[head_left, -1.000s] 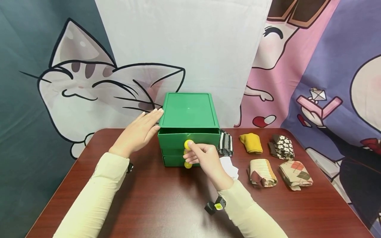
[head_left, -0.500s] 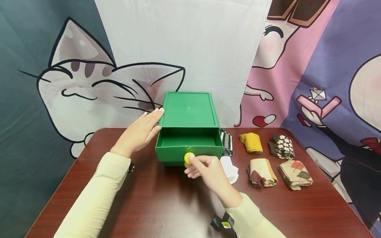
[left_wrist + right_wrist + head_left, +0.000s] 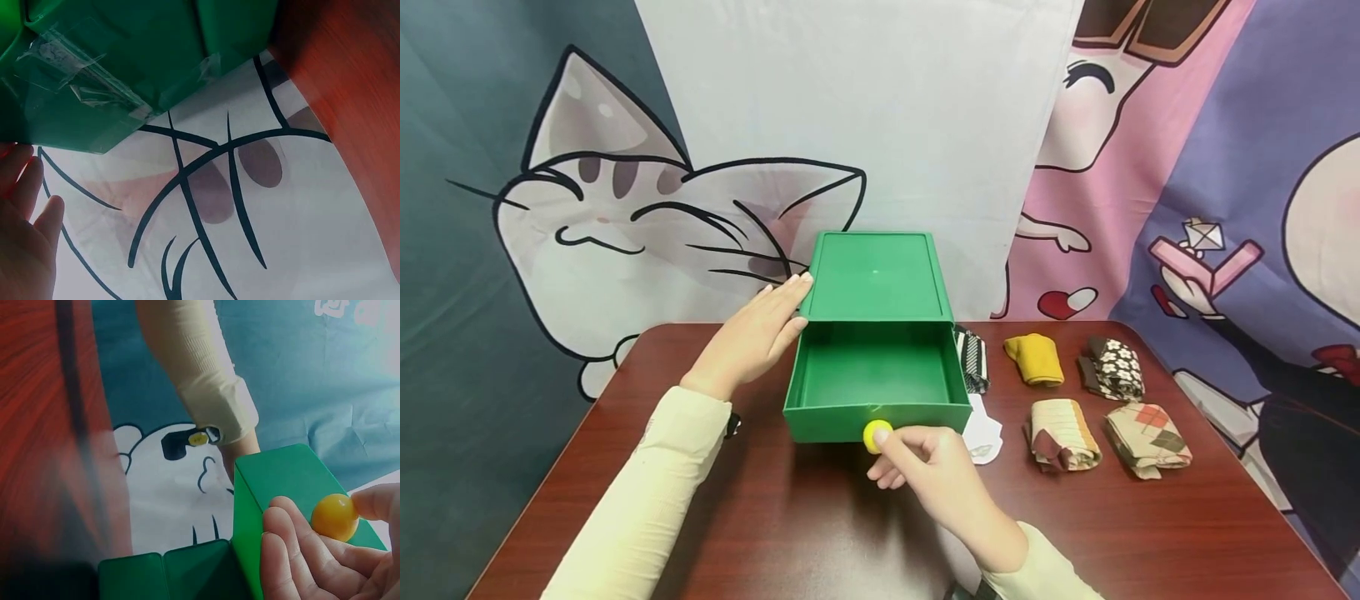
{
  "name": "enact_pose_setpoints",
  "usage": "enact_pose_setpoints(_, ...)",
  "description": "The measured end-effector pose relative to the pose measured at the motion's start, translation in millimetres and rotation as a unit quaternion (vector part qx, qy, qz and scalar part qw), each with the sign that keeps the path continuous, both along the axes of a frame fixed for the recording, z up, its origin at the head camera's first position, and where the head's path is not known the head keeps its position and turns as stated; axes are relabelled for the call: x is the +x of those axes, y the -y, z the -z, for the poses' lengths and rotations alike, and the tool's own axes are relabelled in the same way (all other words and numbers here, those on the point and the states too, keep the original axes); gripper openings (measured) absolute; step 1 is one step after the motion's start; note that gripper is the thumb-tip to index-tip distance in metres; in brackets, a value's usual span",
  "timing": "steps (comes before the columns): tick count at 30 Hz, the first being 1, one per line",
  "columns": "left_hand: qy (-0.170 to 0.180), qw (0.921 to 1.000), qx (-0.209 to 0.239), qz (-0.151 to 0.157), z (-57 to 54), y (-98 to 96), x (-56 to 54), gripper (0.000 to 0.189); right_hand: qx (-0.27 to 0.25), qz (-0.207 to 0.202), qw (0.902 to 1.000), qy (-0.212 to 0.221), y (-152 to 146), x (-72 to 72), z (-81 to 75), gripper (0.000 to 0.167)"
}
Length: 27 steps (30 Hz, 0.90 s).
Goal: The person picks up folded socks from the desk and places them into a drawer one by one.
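A green drawer box [image 3: 874,275] stands at the back of the table, its upper drawer [image 3: 874,367] pulled well out with a bare interior. My right hand [image 3: 936,475] pinches the round yellow knob [image 3: 876,435] on that drawer's front between thumb and fingers. The right wrist view shows the same yellow knob [image 3: 335,517] close up against the thumb tip. With fingers straight, my left hand [image 3: 748,337] rests along the left top edge of the box. In the left wrist view, clear tape shows on the green box side [image 3: 125,69]. The lower drawer is hidden behind the upper one.
Right of the box lie a black-and-white striped folded sock [image 3: 972,360] and a white one [image 3: 982,433]. Farther right are a yellow bundle [image 3: 1034,359], a flower-patterned one [image 3: 1114,369], a cream one [image 3: 1063,435] and an argyle one [image 3: 1148,439]. A printed cloth [image 3: 925,108] hangs behind.
The upper drawer has slid out toward me from slightly ajar to far out, with my right hand moving back on its knob. My left hand has stayed on the box.
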<state>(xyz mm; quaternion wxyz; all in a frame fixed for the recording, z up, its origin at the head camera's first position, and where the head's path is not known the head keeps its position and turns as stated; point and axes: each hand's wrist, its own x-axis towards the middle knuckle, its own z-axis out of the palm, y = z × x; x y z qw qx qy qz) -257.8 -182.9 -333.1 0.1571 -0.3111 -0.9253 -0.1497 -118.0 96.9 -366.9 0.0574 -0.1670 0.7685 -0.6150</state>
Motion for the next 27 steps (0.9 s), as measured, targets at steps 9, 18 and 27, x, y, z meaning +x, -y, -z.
enact_pose_setpoints(9,-0.002,1.0,0.008,0.003,3.1,-0.2,0.7,0.057,-0.007,-0.027,0.9994,-0.021,-2,13.5,3.5,0.028)
enact_pose_setpoints(18,-0.021,0.9995,0.022,0.009,7.8,0.4,-1.2,0.057,0.0,-0.024,0.9993,-0.028,-5,16.7,6.1,0.026)
enact_pose_setpoints(27,-0.018,0.9993,0.031,0.012,8.7,-0.1,-2.2,0.056,0.132,-0.053,0.9883,-0.054,-23,18.2,-14.8,0.019)
